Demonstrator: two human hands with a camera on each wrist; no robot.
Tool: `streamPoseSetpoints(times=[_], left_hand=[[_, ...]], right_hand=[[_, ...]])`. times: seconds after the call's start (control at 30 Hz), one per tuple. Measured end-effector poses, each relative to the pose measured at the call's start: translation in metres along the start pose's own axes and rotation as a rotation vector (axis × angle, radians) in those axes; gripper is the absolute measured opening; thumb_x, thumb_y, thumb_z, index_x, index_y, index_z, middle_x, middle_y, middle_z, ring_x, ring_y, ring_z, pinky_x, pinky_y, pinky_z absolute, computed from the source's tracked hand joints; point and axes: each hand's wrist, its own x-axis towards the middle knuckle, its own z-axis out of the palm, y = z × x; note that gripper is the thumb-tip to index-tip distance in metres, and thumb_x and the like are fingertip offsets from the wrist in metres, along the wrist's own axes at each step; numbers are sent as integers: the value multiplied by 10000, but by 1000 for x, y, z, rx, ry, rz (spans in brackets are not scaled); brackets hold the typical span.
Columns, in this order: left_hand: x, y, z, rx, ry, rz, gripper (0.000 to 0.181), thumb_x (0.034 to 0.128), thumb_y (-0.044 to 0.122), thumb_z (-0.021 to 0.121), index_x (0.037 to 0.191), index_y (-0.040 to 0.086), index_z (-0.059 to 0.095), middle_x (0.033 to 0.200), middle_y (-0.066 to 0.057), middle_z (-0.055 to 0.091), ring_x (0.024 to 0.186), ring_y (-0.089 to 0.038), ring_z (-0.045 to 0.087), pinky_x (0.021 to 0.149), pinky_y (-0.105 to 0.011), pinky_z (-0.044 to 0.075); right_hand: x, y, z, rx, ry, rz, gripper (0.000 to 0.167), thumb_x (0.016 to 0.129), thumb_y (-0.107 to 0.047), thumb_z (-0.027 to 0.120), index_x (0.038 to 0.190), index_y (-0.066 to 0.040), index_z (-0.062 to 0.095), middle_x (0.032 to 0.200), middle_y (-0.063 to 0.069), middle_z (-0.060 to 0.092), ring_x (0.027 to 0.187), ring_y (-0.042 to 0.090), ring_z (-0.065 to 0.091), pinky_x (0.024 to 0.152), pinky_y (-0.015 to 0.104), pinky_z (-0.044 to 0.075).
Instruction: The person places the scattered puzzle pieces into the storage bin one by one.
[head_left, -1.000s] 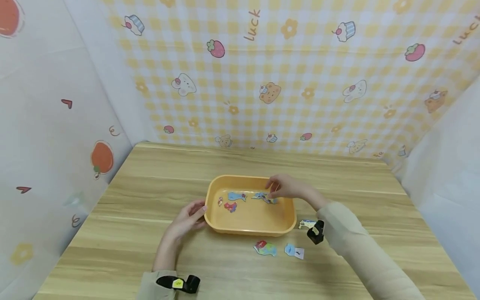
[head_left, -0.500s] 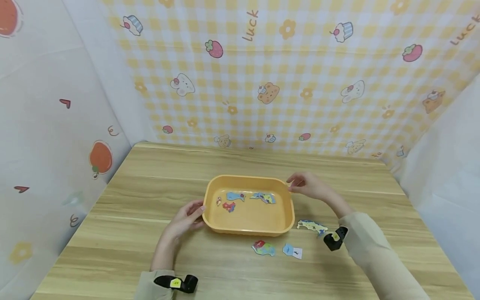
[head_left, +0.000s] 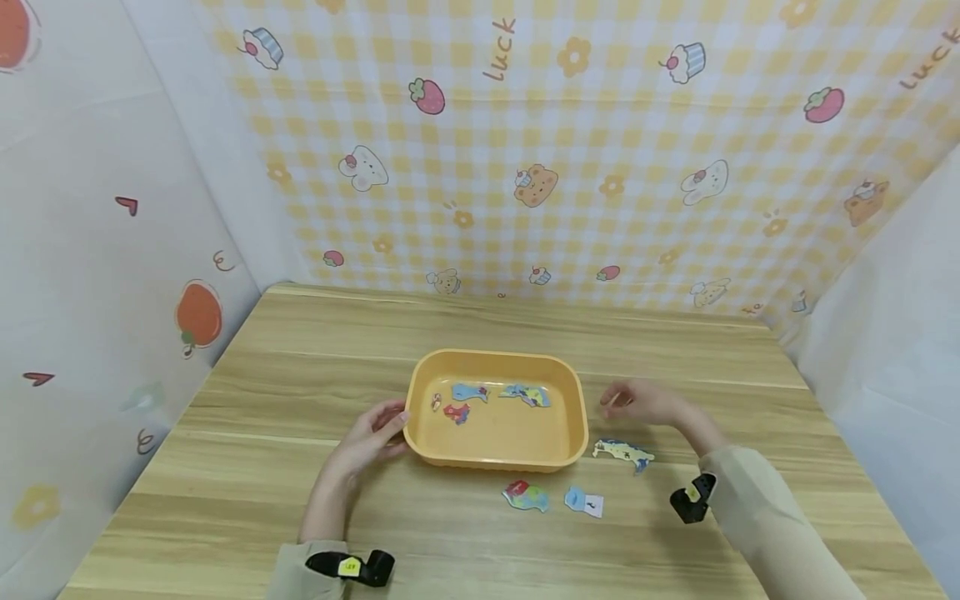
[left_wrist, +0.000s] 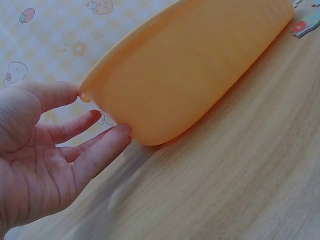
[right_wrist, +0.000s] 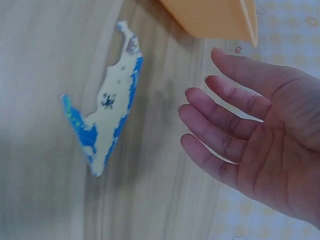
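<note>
My left hand (head_left: 369, 435) touches the left end of a yellow-orange plastic tray (head_left: 495, 461), its fingertips against the rim and outer wall in the left wrist view. To the right of the tray, my right hand (head_left: 647, 403) hovers with loosely bent fingers and holds nothing. Below it lies a cream-and-blue map puzzle piece (right_wrist: 112, 102). Inside the tray are a blue piece (head_left: 469, 392), a red piece (head_left: 456, 413), a small reddish piece (head_left: 437, 402) and a blue-and-yellow cluster (head_left: 527, 395), perhaps overlapping pieces.
In front of the tray lie a red, green and blue piece (head_left: 525, 495) and a blue-and-white piece (head_left: 583, 502). All stand on a wood-grain table (head_left: 337, 350). A yellow checked cloth (head_left: 487, 233) hangs behind the table's far edge.
My right hand has moved away from the pieces in the tray, past its right rim, and then lower beside it. The cream-and-blue piece has come into full view. My left hand has stayed in place.
</note>
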Motion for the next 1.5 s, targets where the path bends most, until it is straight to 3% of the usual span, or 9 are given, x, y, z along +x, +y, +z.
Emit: streamPoseSetpoints(times=[0.2, 0.27, 0.4, 0.77, 0.93, 1.17, 1.5], left_hand=[[-1, 1, -1, 1, 5, 6, 503, 943, 199, 492, 1348, -50, 327, 1364, -283, 374, 1039, -195, 560, 866, -299, 539], [-1, 1, -2, 4, 9, 7, 501, 943, 199, 493, 1346, -50, 330, 1363, -283, 376, 1042, -199, 559, 863, -302, 541], [-3, 0, -1, 11, 8, 5, 508, 941, 214, 498, 1344, -49, 335, 1358, -282, 382, 1038, -188, 560, 857, -297, 542], [-4, 0, 1, 15, 12, 1, 513, 937, 233, 506, 1342, -39, 346, 1355, -279, 389, 1076, -218, 548, 862, -313, 541], [-3, -1, 1, 21, 14, 4, 500, 940, 224, 500, 1337, -43, 352, 1341, -280, 404, 1060, -210, 556, 848, -306, 546], [-3, -1, 1, 18, 11, 3, 511, 940, 228, 502, 1347, -37, 342, 1357, -279, 386, 1031, -195, 570, 855, -314, 545], [-2, 1, 1, 28, 9, 14, 514, 942, 222, 497, 1351, -44, 333, 1370, -282, 370, 1060, -229, 561, 870, -337, 541]], right_hand=[[-8, 9, 9, 44, -41, 50, 296, 783, -80, 662, 1024, 73, 583, 1015, 211, 620, 917, 301, 588, 788, 396, 544], [-11, 10, 12, 59, -59, 107, 346, 758, -103, 699, 1038, 60, 576, 1001, 181, 622, 901, 266, 586, 783, 381, 541], [-13, 11, 19, 39, -76, 145, 402, 693, -119, 768, 1008, 43, 578, 926, 127, 631, 824, 196, 587, 733, 331, 539], [-17, 8, 32, 17, -84, 140, 322, 606, 47, 777, 817, -11, 541, 753, 62, 538, 678, 155, 462, 582, 243, 432], [-17, 9, 33, 4, -84, 140, 305, 610, 49, 778, 793, -8, 541, 729, 51, 527, 661, 146, 445, 567, 230, 417], [-18, 9, 26, -12, -103, 145, 268, 635, -2, 779, 762, -23, 544, 726, 22, 515, 674, 139, 444, 584, 225, 404], [-24, 4, -7, 69, -150, 95, 150, 757, -30, 682, 837, 7, 560, 777, 33, 549, 680, 124, 482, 543, 226, 446]])
